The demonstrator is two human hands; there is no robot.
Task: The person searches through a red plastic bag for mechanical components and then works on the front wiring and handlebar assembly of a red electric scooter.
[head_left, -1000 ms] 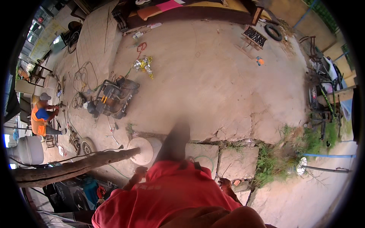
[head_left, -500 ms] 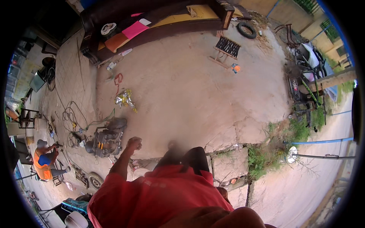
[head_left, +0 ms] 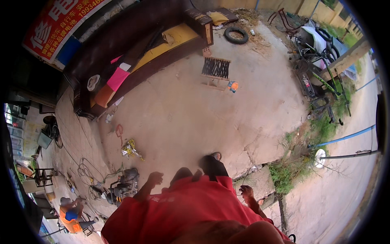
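My left hand [head_left: 155, 179] hangs beside my left thigh, its fingers loosely bent with nothing seen in them. My right hand [head_left: 246, 191] hangs by my right hip, fingers half bent and apart, with nothing visible in it. Nearest to my left hand is a dark engine-like machine [head_left: 129, 181] on the ground. A sandalled foot [head_left: 217, 155] of mine is out in front on the concrete. Ahead stand a low folding stool [head_left: 216, 67] with a black strap seat and, by its leg, a small orange and blue object [head_left: 232, 86].
A long brown sofa [head_left: 162, 55] stands at the far left, a tyre [head_left: 236, 35] beyond its end. Bicycle parts [head_left: 321, 77] line the right. Silver and yellow wrapping [head_left: 130, 149] and cables [head_left: 87, 171] lie left. A person in an orange vest [head_left: 70, 214] sits lower left.
My view has shifted forward and turned, so the sofa and stool appear lower and further left. My right hand has come into view; my left fingers look looser. The other foot leads now.
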